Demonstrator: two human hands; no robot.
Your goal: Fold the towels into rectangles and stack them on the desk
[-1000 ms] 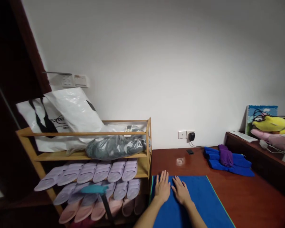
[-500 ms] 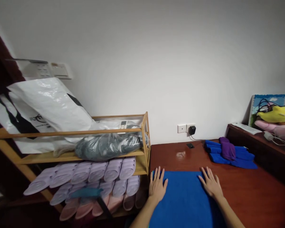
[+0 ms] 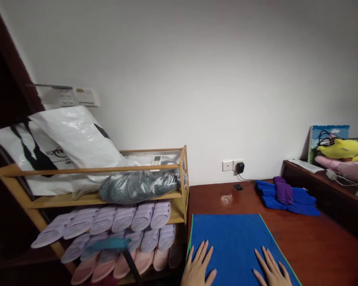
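A blue cloth (image 3: 232, 242) with green edging lies spread flat on the reddish-brown wooden tabletop (image 3: 210, 198). My left hand (image 3: 198, 267) rests palm down on its left side, fingers spread and holding nothing. On the right side of the cloth, my right hand (image 3: 271, 268) is also flat with its fingers apart. Both hands are cut off by the bottom edge of the view. Farther back on the right sit several folded or rolled blue cloths (image 3: 304, 202), with a purple cloth (image 3: 284, 192) across them.
Left of the table stands a wooden rack (image 3: 92, 170) with a white bag (image 3: 74, 135), a plastic-wrapped grey bundle (image 3: 140, 184) and several lilac slippers (image 3: 123, 217). A black plug (image 3: 240, 167) is in the wall. A raised ledge (image 3: 319, 178) on the right holds a yellow plush toy (image 3: 344, 149).
Both hands have slid over the blue cloth toward me, from its far corners to nearer its middle. The far edge and green edging now show. The view has shifted slightly.
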